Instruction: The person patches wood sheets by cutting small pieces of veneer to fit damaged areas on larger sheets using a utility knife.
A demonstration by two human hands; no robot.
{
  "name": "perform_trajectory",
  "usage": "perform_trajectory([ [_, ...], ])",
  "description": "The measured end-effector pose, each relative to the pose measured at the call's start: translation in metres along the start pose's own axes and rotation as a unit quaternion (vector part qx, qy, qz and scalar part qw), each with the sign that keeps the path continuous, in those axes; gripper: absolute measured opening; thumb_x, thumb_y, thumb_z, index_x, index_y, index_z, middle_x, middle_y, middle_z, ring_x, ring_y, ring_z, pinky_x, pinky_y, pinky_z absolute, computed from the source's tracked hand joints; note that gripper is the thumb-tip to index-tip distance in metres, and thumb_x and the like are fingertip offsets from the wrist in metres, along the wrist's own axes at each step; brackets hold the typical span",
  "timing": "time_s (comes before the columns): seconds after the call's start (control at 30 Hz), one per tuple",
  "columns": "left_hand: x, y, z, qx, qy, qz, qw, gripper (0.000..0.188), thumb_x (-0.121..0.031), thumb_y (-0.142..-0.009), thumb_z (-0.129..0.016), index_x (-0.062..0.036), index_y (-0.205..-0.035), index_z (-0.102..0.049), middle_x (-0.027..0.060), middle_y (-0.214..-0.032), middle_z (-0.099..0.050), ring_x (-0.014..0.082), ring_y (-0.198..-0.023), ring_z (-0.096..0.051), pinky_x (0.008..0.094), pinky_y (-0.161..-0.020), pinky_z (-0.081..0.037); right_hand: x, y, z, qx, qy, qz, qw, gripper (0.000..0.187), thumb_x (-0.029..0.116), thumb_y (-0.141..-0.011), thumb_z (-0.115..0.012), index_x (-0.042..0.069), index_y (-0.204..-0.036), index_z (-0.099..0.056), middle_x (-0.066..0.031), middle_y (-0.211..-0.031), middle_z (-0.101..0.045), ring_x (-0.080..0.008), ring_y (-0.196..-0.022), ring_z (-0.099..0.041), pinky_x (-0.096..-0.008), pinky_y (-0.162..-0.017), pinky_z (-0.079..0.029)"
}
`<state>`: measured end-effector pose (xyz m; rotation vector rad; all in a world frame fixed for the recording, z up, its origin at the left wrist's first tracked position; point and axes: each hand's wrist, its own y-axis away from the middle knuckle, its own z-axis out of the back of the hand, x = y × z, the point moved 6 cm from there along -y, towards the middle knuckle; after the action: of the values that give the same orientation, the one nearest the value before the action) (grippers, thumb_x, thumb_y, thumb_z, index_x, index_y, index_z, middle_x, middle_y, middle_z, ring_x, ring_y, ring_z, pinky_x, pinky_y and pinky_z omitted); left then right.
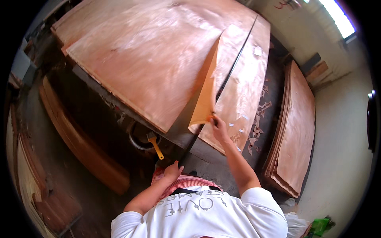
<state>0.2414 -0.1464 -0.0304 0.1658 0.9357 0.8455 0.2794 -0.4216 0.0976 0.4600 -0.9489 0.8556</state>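
Note:
A wide stack of reddish-brown wood veneer sheets [158,67] spreads out before me. Across it, toward the right, runs a long thin dark rod [234,65], its near end reaching down to my waist. There my left hand [173,171] is closed on that end. My right hand [219,129] is closed at the lower edge of a lifted veneer sheet [204,107], whose paler side curls upward along the rod. Something small, dark and orange shows at its fingertips; I cannot make out what it is.
A yellow-handled brush [156,146] lies over a round metal pan [137,139] below the stack's near edge. Another veneer pile [295,131] stands at the right, with torn scraps [256,127] between. Curved brown sheets [79,135] stand at the left.

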Motion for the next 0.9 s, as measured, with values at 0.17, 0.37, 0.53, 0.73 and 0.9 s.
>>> perform_trajectory([
  [0.17, -0.026, -0.012, -0.046, 0.002, 0.170, 0.050, 0.984, 0.059, -0.044, -0.080, -0.053, 0.0063, -0.111, -0.047, 0.0176, -0.071, -0.062, 0.0283, -0.069, -0.062, 0.0357, -0.063, -0.048, -0.139, 0.094, 0.149, -0.176, -0.092, -0.207, 0.958, 0.020, 0.014, -0.088, -0.049, -0.001, -0.090, -0.062, -0.0032, -0.077, -0.062, -0.0091, -0.072, -0.054, -0.0233, -0.067, -0.042],
  [0.37, -0.062, -0.012, -0.074, -0.031, 0.105, 0.050, 0.993, 0.062, -0.047, -0.080, -0.052, 0.0074, -0.109, -0.050, 0.0166, -0.072, -0.062, 0.0252, -0.069, -0.062, 0.0330, -0.066, -0.047, -0.256, 0.189, 0.185, -0.211, -0.150, -0.251, 0.933, 0.023, 0.031, -0.085, -0.056, 0.009, -0.083, -0.062, 0.0063, -0.051, -0.040, -0.0049, -0.038, -0.033, -0.0235, -0.035, -0.023],
  [0.53, -0.064, -0.035, -0.069, -0.058, 0.117, 0.056, 0.990, 0.049, -0.044, -0.078, -0.057, 0.0044, -0.088, -0.056, 0.0120, -0.063, -0.060, 0.0221, -0.055, -0.059, 0.0328, -0.056, -0.046, -0.251, 0.211, 0.148, -0.129, -0.095, -0.274, 0.948, 0.021, 0.023, -0.085, -0.055, 0.006, -0.091, -0.065, 0.0055, -0.062, -0.051, -0.0051, -0.056, -0.040, -0.0242, -0.050, -0.034],
  [0.73, -0.094, -0.043, -0.048, -0.002, 0.327, 0.072, 0.942, 0.030, -0.029, -0.078, -0.065, -0.0017, -0.081, -0.053, 0.0036, -0.054, -0.053, 0.0085, -0.038, -0.043, 0.0224, -0.036, -0.035, -0.228, 0.210, 0.132, -0.073, -0.075, -0.259, 0.960, 0.019, 0.015, -0.085, -0.052, 0.004, -0.097, -0.063, 0.0038, -0.067, -0.053, -0.0054, -0.056, -0.046, -0.0241, -0.049, -0.035],
  [0.9, -0.117, -0.045, -0.036, 0.109, 0.382, 0.050, 0.916, 0.031, -0.027, -0.080, -0.062, -0.0007, -0.090, -0.050, 0.0052, -0.064, -0.055, 0.0088, -0.047, -0.049, 0.0222, -0.042, -0.041, -0.172, 0.190, 0.115, 0.056, -0.100, -0.305, 0.946, 0.027, 0.014, -0.084, -0.052, 0.004, -0.109, -0.056, -0.0019, -0.069, -0.057, -0.0091, -0.057, -0.056, -0.0235, -0.052, -0.041],
])
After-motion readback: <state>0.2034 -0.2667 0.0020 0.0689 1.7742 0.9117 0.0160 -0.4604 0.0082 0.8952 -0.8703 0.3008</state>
